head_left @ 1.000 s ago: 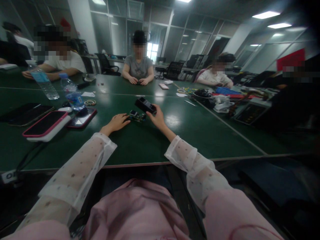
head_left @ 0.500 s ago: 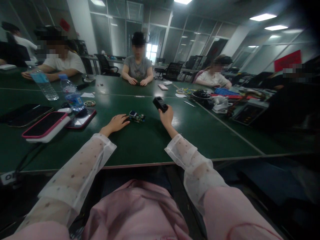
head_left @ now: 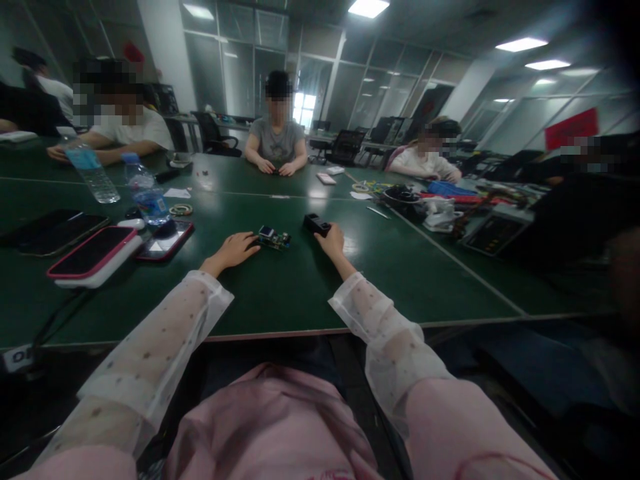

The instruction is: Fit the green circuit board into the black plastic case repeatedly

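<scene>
On the green table [head_left: 280, 293], a small circuit board [head_left: 275, 238] with a little screen lies in front of me. My left hand [head_left: 234, 251] rests on the table just left of the board, fingers spread and holding nothing; its fingertips are close to the board's left edge. To the right of the board, my right hand [head_left: 334, 241] has its fingers around the near end of a black box-shaped device [head_left: 317, 225]. The device is low, at or near the table top. Whether it touches the table I cannot tell.
Phones [head_left: 93, 252] and two water bottles [head_left: 145, 190] stand or lie at the left, with a tape roll [head_left: 181, 209] beside them. Cables [head_left: 400, 195] and a metal-cased unit [head_left: 493, 230] are at the right. A person [head_left: 277, 137] sits opposite; others sit on both sides.
My right hand has lowered the black device toward the table and tilted it flatter. My left hand and the circuit board have stayed in place.
</scene>
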{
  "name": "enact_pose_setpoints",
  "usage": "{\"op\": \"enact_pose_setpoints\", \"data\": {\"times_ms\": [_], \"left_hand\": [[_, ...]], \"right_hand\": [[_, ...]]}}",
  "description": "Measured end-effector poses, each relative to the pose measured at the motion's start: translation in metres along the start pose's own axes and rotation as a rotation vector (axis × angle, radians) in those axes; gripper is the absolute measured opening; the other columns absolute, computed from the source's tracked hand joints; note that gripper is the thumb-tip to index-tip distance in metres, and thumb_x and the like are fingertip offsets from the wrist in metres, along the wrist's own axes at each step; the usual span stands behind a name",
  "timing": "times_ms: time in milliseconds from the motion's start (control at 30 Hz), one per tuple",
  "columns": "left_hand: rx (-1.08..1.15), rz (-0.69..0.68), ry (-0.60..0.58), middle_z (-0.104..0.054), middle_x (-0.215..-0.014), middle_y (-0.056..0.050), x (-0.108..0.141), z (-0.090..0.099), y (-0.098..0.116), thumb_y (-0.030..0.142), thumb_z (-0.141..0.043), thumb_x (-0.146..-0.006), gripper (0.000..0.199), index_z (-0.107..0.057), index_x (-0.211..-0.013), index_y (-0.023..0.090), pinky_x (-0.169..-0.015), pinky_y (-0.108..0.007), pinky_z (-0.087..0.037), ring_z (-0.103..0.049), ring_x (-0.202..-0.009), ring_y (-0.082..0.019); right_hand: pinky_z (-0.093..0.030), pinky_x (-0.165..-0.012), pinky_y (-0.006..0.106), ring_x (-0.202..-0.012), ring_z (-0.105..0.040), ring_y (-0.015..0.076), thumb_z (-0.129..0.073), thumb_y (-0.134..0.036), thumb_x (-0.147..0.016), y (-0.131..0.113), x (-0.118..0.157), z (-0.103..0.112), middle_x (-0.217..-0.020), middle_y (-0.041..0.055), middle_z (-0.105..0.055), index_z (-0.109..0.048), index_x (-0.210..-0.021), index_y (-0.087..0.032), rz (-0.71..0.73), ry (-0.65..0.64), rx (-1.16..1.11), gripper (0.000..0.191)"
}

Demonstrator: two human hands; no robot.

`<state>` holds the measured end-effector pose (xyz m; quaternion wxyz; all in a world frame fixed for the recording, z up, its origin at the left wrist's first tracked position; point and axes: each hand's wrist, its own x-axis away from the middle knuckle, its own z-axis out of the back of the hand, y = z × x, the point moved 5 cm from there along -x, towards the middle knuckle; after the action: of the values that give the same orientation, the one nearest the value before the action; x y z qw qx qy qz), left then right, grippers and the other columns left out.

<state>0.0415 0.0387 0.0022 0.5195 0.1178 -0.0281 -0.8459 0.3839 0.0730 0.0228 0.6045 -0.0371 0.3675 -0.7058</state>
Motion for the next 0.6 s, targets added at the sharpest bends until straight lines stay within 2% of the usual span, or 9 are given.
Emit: {"op": "enact_pose_setpoints", "data": {"times_ms": [133, 600], "left_hand": [[0.007, 0.010, 0.001, -0.044, -0.161, -0.013, 0.0023, 0.0028, 0.0020, 0.063, -0.027, -0.105, 0.067, -0.050, -0.151, 0.021, -0.122, -0.053, -0.031, -0.039, -0.150, -0.031], [0.017, 0.023, 0.001, -0.045, -0.161, -0.011, 0.0037, 0.0048, 0.0019, 0.063, -0.030, -0.104, 0.064, -0.049, -0.153, 0.025, -0.121, -0.054, -0.032, -0.040, -0.149, -0.032]], "right_hand": [[-0.045, -0.105, 0.054, -0.127, -0.056, 0.0389, -0.077, -0.036, -0.079, 0.0002, 0.0004, -0.0018, -0.134, 0.0234, -0.062, -0.050, -0.132, -0.013, -0.007, -0.004, 0.011, 0.064], [-0.044, -0.106, 0.053, -0.129, -0.054, 0.0398, -0.074, -0.034, -0.082, 0.0029, -0.0022, -0.0065, -0.136, 0.0237, -0.061, -0.049, -0.133, -0.012, -0.012, -0.015, 0.003, 0.061]]}}
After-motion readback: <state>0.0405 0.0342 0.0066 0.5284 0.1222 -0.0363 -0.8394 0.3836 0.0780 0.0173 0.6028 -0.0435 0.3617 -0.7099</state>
